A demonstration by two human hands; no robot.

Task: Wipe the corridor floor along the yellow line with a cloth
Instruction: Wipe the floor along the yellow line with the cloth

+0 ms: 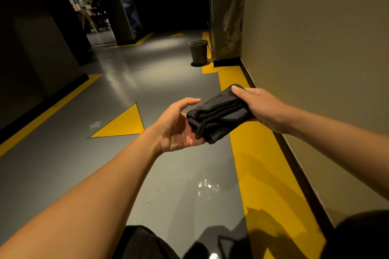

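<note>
1. Grey corridor floor (160, 174) is showing a glossy wet patch beside the yellow line (263, 174).
2. Yellow line is running along the right wall (315, 48).
3. Bucket (198, 51) is standing at the line's far end.
4. Dark folded cloth (219, 113) is hanging above the line.
5. Right hand (259, 107) is gripping the cloth.
6. Left hand (176, 126) is cupping loosely, palm touching the cloth's lower end.

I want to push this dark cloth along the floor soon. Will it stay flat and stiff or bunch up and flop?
Probably floppy: the cloth is folded in soft layers and its loose end sags onto the left hand. It looks light, since the right hand holds it up by one end. The fuzzy pile suggests it may drag and bunch rather than slide on the glossy floor.
</note>
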